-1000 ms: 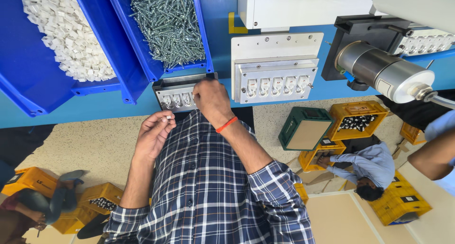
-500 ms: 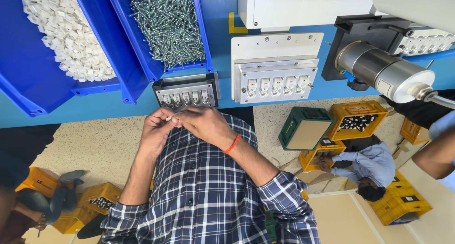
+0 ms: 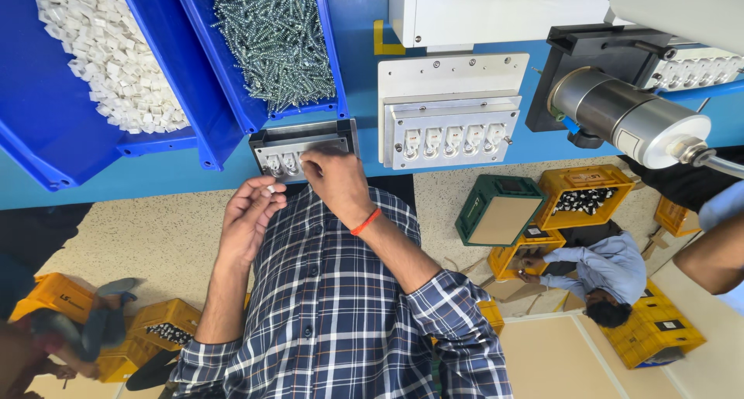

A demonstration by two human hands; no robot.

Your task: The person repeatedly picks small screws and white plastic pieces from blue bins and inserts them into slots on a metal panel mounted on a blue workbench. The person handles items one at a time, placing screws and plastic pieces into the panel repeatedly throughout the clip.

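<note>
You stood at a blue work bench, seen from your head camera looking down over your checked shirt. At the bench's left edge sat a large blue plastic bin of small white plastic pieces, and beside it a second blue plastic bin heaped with silver metal screws. To the right, a pale grey metal fixture plate holding a row of white switch inserts lay on the bench, with a silver cylindrical motor on a black bracket further right.

Just below the screw bin rested a smaller dark-framed metal fixture with a row of white inserts. Your right hand, wearing an orange band at the wrist, lay over that fixture's right half, fingers curled down onto it; whether they gripped anything could not be told, as the fingertips were hidden. Your left hand hovered just beside it, near the bench edge, with fingers bent and pinching a tiny white plastic piece between thumb and fingertips.

On the floor beyond, another person in a light blue shirt crouched among yellow plastic crates and a green plastic crate. More yellow crates stood at lower left.
</note>
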